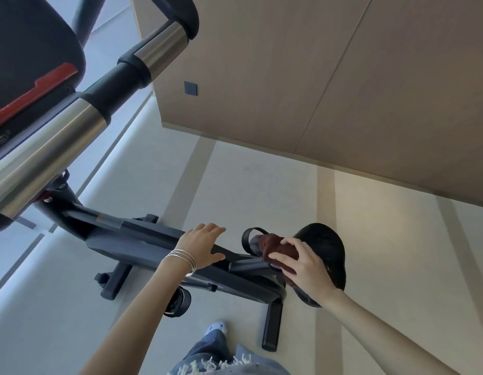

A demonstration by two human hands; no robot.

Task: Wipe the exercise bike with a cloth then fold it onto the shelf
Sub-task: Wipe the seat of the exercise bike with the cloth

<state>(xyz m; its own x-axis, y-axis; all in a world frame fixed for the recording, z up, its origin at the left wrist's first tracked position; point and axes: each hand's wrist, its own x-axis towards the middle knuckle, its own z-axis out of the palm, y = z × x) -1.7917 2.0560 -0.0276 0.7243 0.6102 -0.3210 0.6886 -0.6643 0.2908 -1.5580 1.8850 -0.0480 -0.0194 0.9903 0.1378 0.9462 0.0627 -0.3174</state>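
Note:
A black exercise bike (132, 236) stands on the pale floor below me, its handlebar with steel sleeves (58, 139) looming at the upper left. My left hand (202, 246) rests on the bike's frame with fingers spread, bangles on the wrist. My right hand (297, 259) grips a bunched brown cloth (275, 246) against the front of the black saddle (327, 250). A pedal with its strap (248, 239) shows just left of the cloth.
A tall beige wall panel (289, 77) with a small dark square switch (190, 88) rises behind the bike. The bike's rear foot (272, 326) and front foot (115, 280) stick out across the floor. My shoe (216, 327) and frayed jeans are below.

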